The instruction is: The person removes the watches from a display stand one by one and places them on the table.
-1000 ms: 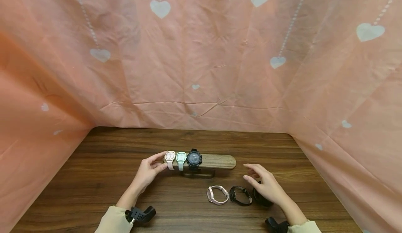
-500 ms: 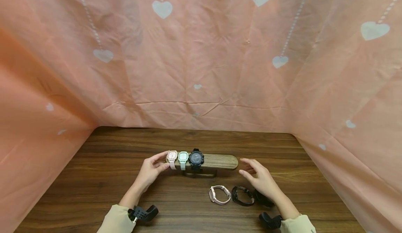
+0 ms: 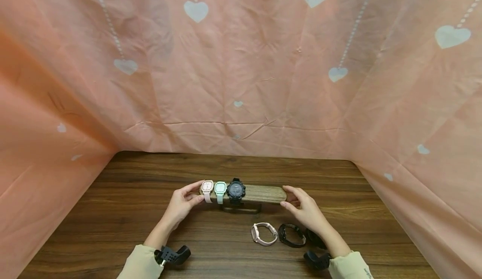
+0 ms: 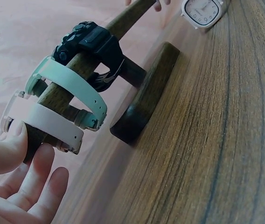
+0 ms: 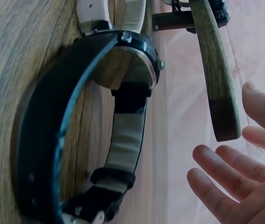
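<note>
A wooden watch stand (image 3: 265,193) carries three watches at its left part: a pink watch (image 3: 207,187), a mint green watch (image 3: 220,188) and a chunky black watch (image 3: 236,190). My left hand (image 3: 180,206) pinches the stand's left end beside the pink strap, thumb on one side and fingers on the other. Around the stand's right end, my right hand (image 3: 306,214) spreads its thumb and fingers. The right wrist view shows a small gap between these fingers and the bar's dark tip (image 5: 226,119).
In front of the stand, a loose pink watch (image 3: 254,234) and a black watch (image 3: 283,234) lie on the wooden table (image 3: 218,254). Another black watch (image 3: 315,239) is partly hidden under my right forearm. Pink heart-printed cloth (image 3: 241,82) encloses the back and sides.
My right hand has moved left, from above the loose black watches to the stand's right end. My left hand keeps its hold on the stand's left end.
</note>
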A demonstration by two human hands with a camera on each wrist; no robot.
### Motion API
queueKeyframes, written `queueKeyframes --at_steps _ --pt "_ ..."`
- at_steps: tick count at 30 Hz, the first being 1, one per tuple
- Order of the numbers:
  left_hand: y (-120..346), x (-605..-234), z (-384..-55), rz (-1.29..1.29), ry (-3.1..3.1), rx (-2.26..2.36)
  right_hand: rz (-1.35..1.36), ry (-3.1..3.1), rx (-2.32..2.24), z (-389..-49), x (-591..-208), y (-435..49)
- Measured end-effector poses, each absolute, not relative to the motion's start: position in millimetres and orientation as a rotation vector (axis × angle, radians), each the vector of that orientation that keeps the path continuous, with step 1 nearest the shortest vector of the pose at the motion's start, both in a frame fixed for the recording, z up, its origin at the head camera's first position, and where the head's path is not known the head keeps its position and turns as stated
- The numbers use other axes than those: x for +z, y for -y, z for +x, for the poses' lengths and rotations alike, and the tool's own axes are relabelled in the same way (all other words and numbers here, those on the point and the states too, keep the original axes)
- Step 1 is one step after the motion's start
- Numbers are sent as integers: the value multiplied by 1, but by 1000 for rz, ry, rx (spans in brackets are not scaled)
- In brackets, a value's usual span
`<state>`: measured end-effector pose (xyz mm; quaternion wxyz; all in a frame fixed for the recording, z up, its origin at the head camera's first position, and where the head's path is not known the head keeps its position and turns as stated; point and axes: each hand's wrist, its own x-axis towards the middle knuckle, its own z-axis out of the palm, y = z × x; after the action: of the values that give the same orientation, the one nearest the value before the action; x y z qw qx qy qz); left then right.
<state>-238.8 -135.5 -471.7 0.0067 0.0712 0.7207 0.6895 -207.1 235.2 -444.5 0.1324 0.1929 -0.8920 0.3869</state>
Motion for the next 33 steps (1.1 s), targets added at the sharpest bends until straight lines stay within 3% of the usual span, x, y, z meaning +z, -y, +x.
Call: queueKeyframes --at_steps 33 --pt "137 -454 -238 409 -2584 1902 441 2628 1090 -222 -443 -220"
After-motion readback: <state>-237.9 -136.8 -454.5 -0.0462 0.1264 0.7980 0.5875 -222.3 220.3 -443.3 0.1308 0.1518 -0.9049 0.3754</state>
